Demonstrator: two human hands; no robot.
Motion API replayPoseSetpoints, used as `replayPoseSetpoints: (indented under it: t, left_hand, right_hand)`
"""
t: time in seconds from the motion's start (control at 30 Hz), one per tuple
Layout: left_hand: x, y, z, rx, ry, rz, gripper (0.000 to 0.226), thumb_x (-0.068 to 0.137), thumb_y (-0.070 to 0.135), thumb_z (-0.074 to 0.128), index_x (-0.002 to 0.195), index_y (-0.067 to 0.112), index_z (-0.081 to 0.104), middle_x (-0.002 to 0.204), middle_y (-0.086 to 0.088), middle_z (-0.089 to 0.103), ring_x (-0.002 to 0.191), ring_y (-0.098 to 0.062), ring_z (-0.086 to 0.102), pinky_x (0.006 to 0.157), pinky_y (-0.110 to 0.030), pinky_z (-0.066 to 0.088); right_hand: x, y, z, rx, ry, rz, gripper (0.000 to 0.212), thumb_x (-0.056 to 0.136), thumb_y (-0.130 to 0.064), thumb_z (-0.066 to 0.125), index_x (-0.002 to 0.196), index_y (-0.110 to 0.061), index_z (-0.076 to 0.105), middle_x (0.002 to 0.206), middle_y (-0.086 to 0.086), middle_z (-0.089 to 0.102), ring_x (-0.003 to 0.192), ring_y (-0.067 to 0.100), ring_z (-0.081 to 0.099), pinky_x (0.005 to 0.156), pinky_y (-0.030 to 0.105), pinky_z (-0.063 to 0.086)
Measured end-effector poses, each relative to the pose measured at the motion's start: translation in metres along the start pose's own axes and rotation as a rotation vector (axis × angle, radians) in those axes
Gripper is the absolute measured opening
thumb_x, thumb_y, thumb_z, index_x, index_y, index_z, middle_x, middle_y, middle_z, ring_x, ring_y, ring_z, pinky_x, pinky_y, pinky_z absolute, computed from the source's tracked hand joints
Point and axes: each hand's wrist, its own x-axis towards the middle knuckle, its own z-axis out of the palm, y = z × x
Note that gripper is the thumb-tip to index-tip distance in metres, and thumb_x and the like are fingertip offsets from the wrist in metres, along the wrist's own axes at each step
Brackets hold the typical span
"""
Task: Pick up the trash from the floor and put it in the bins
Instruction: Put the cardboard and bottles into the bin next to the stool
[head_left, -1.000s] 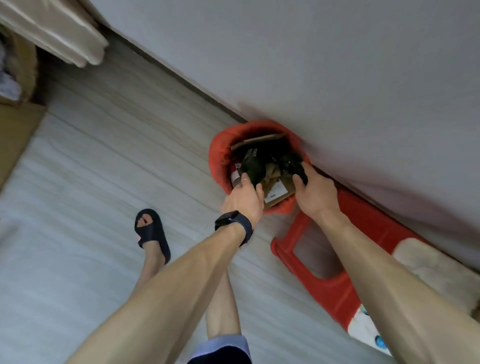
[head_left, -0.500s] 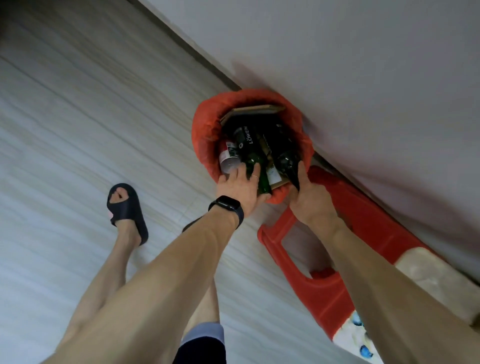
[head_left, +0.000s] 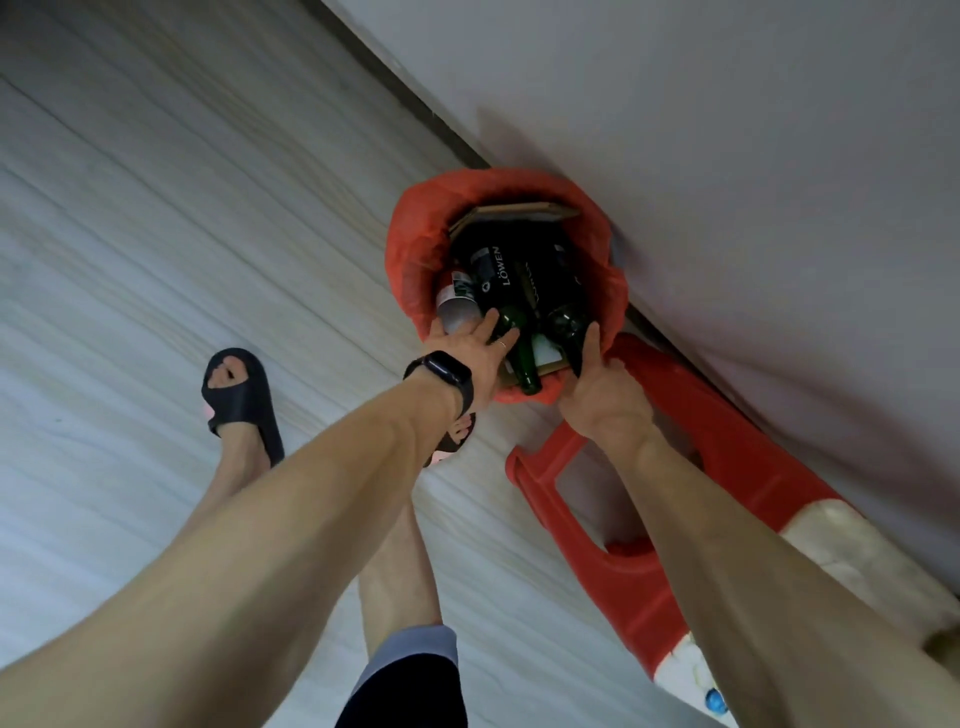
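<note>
Left hand (head_left: 467, 345) fingers spread open over the left bottle (head_left: 511, 312); right hand (head_left: 597, 389) grips the right bottle (head_left: 566, 327) in the bin (head_left: 415, 218).

Head camera looks steeply down, close over the red-lined bin (head_left: 415, 244) by the wall (head_left: 727, 130).

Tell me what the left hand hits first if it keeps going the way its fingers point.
Likely the green bottle: the left hand already has fingertips at its shoulder, the can just beside. Depth inside the bin is unclear.
</note>
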Motion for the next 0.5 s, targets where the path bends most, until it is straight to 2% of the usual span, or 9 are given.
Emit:
replayPoseSetpoints:
  t: [0.07, 0.1, 0.17, 0.23, 0.33, 0.5]
  left_hand:
    - [-0.013, -0.005, -0.015, -0.022, 0.044, 0.002, 0.065, 0.092, 0.034, 0.049, 0.152, 0.029, 0.024, 0.15, -0.01, 0.039, 0.134, -0.033, 0.039, 0.103, -0.048, 0.041]
    - [-0.025, -0.009, -0.023, -0.078, 0.076, -0.018, 0.057, 0.092, 0.03, 0.048, 0.148, 0.026, 0.034, 0.139, -0.011, 0.05, 0.125, -0.034, 0.048, 0.095, -0.043, 0.047]
    - [-0.054, -0.021, -0.033, -0.171, 0.117, -0.075, 0.041, 0.094, 0.026, 0.046, 0.135, 0.019, 0.048, 0.127, -0.012, 0.057, 0.114, -0.035, 0.056, 0.083, -0.038, 0.048]
    - [-0.087, -0.038, -0.035, -0.228, 0.103, -0.11, 0.036, 0.094, 0.03, 0.046, 0.127, 0.016, 0.051, 0.122, -0.013, 0.059, 0.108, -0.036, 0.059, 0.079, -0.037, 0.048]
    - [-0.138, -0.065, -0.037, -0.282, 0.051, -0.16, 0.048, 0.093, 0.036, 0.042, 0.139, 0.022, 0.043, 0.131, -0.015, 0.057, 0.115, -0.036, 0.058, 0.092, -0.042, 0.05]
    - [-0.252, -0.12, -0.068, -0.413, 0.163, -0.231, 0.048, 0.097, 0.029, 0.044, 0.145, 0.022, 0.041, 0.142, -0.01, 0.052, 0.129, -0.03, 0.049, 0.103, -0.037, 0.041]
  right_hand:
    - [-0.013, -0.012, -0.013, -0.055, 0.048, 0.015, 0.08, 0.095, -0.043, 0.047, 0.158, -0.028, 0.0, 0.15, 0.018, 0.03, 0.129, 0.04, 0.037, 0.099, 0.05, 0.039]
    - [-0.025, -0.02, -0.02, -0.06, 0.109, -0.015, 0.078, 0.094, -0.041, 0.049, 0.158, -0.028, 0.008, 0.153, 0.014, 0.028, 0.132, 0.039, 0.034, 0.101, 0.051, 0.038]
    - [-0.052, -0.039, -0.032, -0.029, 0.242, -0.119, 0.067, 0.093, -0.036, 0.051, 0.154, -0.025, 0.026, 0.151, 0.01, 0.033, 0.132, 0.037, 0.035, 0.098, 0.049, 0.041]
    - [-0.085, -0.059, -0.039, 0.006, 0.27, -0.194, 0.056, 0.093, -0.033, 0.051, 0.147, -0.022, 0.041, 0.147, 0.008, 0.04, 0.128, 0.035, 0.039, 0.095, 0.047, 0.043]
    - [-0.134, -0.089, -0.045, 0.042, 0.27, -0.237, 0.046, 0.093, -0.033, 0.051, 0.138, -0.021, 0.052, 0.143, 0.009, 0.045, 0.126, 0.035, 0.041, 0.094, 0.046, 0.045]
    - [-0.227, -0.155, -0.071, 0.194, 0.288, -0.358, 0.043, 0.093, -0.03, 0.049, 0.134, -0.019, 0.056, 0.138, 0.008, 0.052, 0.125, 0.034, 0.043, 0.102, 0.044, 0.043]
